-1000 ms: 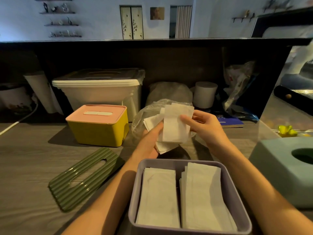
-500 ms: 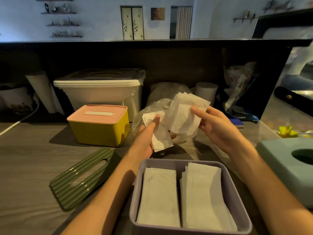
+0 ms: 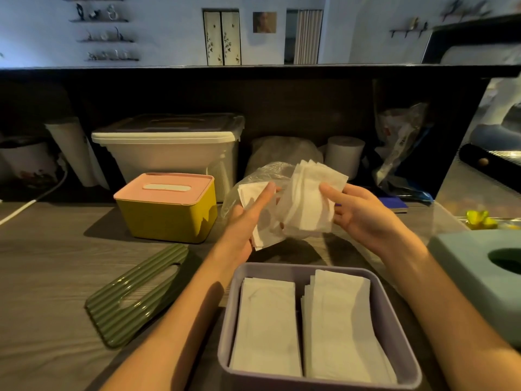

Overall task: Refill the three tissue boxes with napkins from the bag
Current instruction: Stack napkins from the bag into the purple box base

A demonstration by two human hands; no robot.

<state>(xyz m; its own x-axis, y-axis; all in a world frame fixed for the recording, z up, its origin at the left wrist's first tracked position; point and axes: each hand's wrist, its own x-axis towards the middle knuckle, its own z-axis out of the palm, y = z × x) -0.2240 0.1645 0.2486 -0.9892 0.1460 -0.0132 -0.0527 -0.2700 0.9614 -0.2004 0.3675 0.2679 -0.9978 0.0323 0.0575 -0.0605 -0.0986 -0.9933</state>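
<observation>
My right hand [image 3: 363, 213] grips a fanned stack of white napkins [image 3: 310, 201] above the table. My left hand [image 3: 248, 218] holds a smaller bunch of napkins [image 3: 262, 232] beside it, index finger stretched out over them. Behind both lies the clear plastic bag [image 3: 253, 179]. Just below my hands stands an open lilac tissue box [image 3: 394, 320] with two piles of napkins [image 3: 304, 320] inside. Its ribbed green lid [image 3: 135, 294] lies to the left. A yellow tissue box with a pink lid [image 3: 166, 207] stands closed at the back left. A teal tissue box [image 3: 485, 277] sits at the right edge.
A large white storage bin [image 3: 169, 153] stands behind the yellow box. A white paper roll [image 3: 344, 150] and crumpled plastic bags [image 3: 400, 148] sit against the dark back panel. A white cable [image 3: 33, 196] runs at the far left. A yellow object [image 3: 479, 218] lies at the right.
My right hand has pulled its stack of napkins apart from the bunch in my left hand and tilted it to the right. The napkins now fan out.
</observation>
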